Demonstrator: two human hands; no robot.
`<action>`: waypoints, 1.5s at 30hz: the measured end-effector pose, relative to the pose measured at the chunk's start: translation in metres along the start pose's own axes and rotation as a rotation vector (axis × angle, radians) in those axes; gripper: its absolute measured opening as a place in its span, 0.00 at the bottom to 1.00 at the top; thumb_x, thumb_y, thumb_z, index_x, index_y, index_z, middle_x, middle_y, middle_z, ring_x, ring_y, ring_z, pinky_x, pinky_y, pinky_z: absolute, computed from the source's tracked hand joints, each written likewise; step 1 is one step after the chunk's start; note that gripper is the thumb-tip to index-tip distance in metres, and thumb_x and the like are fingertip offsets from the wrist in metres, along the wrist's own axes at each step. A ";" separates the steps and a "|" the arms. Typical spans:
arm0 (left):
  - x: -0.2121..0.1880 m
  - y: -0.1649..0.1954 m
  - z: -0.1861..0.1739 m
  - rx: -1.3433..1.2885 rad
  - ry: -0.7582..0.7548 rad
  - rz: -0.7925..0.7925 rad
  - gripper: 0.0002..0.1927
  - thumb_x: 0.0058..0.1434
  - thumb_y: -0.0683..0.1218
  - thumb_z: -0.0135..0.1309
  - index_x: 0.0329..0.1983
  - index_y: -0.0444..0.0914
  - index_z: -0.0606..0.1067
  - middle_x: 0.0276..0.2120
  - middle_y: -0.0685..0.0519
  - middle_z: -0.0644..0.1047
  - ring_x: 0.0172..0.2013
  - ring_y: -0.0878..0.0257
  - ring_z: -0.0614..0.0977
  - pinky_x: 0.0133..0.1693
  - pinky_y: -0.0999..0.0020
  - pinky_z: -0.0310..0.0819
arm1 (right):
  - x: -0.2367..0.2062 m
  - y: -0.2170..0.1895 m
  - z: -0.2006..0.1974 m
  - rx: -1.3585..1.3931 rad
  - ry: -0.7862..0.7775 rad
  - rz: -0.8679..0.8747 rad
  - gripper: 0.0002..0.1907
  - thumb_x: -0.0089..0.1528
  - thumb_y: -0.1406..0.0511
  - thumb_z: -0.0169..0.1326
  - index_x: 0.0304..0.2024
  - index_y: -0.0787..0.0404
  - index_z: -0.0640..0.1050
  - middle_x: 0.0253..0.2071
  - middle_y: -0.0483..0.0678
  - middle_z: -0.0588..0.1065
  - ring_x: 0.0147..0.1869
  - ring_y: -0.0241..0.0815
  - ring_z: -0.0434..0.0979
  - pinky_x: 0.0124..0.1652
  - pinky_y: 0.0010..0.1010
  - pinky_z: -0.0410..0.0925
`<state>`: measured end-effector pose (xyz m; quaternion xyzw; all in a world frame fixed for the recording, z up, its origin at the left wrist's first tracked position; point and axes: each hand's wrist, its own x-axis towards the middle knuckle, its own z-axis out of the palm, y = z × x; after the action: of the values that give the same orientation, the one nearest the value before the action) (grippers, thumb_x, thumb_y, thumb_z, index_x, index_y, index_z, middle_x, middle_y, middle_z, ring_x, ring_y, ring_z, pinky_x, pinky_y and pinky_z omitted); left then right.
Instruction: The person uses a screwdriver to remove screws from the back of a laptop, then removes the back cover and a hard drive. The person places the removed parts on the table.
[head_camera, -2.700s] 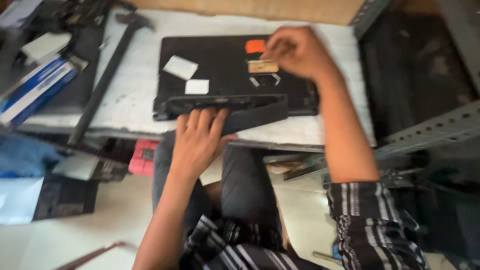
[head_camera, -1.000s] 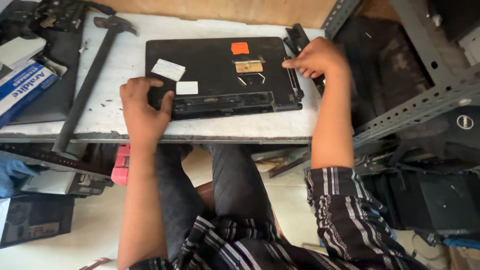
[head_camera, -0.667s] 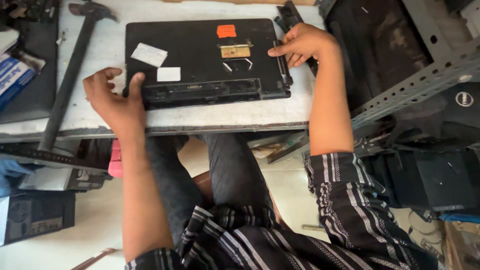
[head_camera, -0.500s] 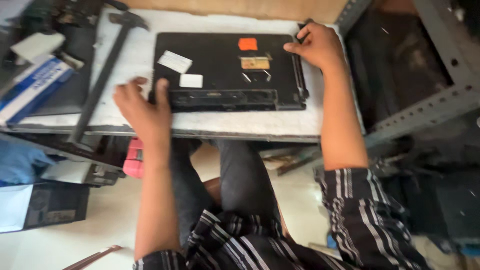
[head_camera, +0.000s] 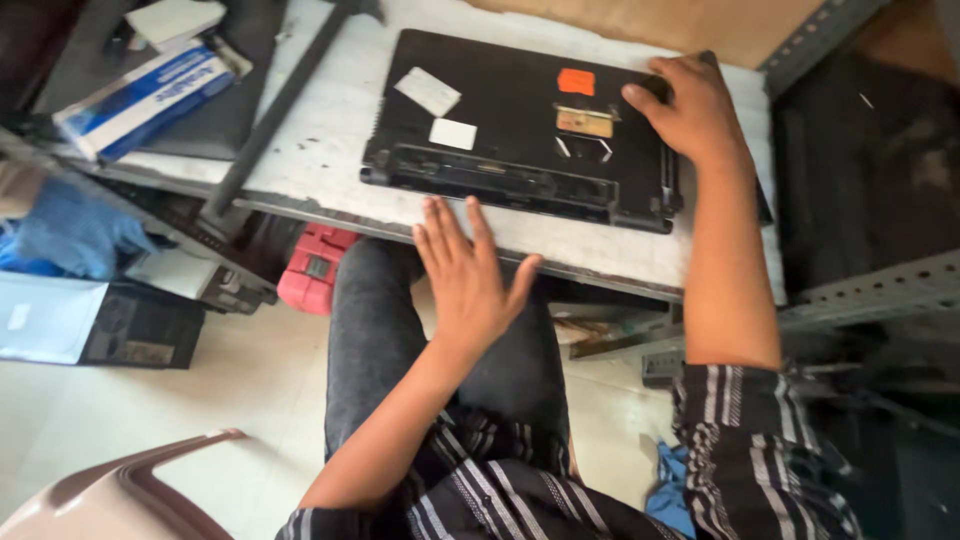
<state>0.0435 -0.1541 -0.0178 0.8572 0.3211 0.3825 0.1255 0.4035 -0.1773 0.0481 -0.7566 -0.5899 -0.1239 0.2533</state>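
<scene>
Resting on the laptop's far right corner, right hand looks curled on it, left hand open, empty, below its near edge.

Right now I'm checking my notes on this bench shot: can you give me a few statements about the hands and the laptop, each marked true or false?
1. The right hand rests on the far right corner of the black laptop. True.
2. The left hand grips a hammer. False: it is open, fingers spread, at the near edge of the table, holding nothing.
3. An orange sticker sits on the laptop. True.
4. The laptop lies on the floor. False: it lies on the white table.
</scene>
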 end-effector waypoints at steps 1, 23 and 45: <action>0.002 0.003 0.000 0.000 0.007 -0.007 0.53 0.64 0.66 0.55 0.75 0.26 0.49 0.69 0.17 0.51 0.72 0.23 0.49 0.69 0.29 0.39 | 0.001 -0.001 0.001 0.010 -0.005 -0.012 0.27 0.69 0.51 0.61 0.58 0.66 0.78 0.55 0.61 0.77 0.60 0.60 0.73 0.58 0.44 0.65; 0.087 -0.069 -0.026 -0.286 -0.204 0.123 0.56 0.60 0.70 0.54 0.76 0.28 0.51 0.64 0.24 0.66 0.67 0.28 0.63 0.66 0.41 0.56 | -0.019 -0.021 -0.018 -0.349 -0.044 0.245 0.23 0.64 0.46 0.59 0.30 0.57 0.81 0.29 0.50 0.80 0.36 0.54 0.80 0.38 0.45 0.71; 0.095 -0.072 0.002 -0.120 -0.005 0.156 0.53 0.44 0.73 0.66 0.62 0.31 0.71 0.55 0.38 0.77 0.61 0.38 0.73 0.61 0.45 0.62 | -0.153 -0.137 -0.050 -0.583 0.017 0.250 0.31 0.71 0.46 0.51 0.32 0.68 0.77 0.29 0.60 0.75 0.33 0.59 0.79 0.35 0.45 0.72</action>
<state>0.0597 -0.0376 0.0022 0.8715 0.2296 0.4075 0.1476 0.2359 -0.3061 0.0482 -0.8629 -0.4299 -0.2620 0.0437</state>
